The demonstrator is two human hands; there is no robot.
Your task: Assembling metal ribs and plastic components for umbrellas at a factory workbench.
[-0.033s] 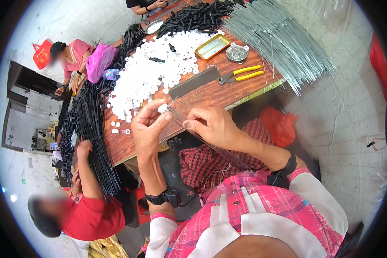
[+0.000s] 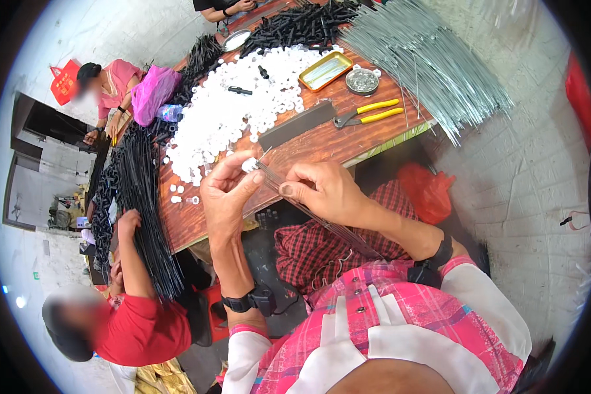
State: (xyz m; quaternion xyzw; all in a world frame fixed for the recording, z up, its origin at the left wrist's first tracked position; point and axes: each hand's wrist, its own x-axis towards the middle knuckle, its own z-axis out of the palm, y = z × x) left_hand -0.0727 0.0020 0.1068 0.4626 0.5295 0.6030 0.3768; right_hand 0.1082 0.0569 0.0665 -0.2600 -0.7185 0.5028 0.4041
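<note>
My left hand [image 2: 222, 197] pinches a small white plastic cap [image 2: 248, 164] at its fingertips, just over the near edge of the wooden table [image 2: 322, 148]. My right hand [image 2: 322, 190] grips a bundle of thin grey metal rods [image 2: 338, 231]. The bundle slants from my lap up to the cap, and the rod tips meet the cap between both hands. A big heap of the same white caps [image 2: 236, 108] lies on the table just beyond my left hand.
Yellow-handled pliers [image 2: 369, 113], a dark flat bar [image 2: 295, 125], a yellow tray [image 2: 325, 70] and a round metal dish [image 2: 362, 81] lie beyond my hands. Long grey rods [image 2: 433, 62] fan at the right. A person in red [image 2: 134, 328] handles black rods [image 2: 141, 197] at left.
</note>
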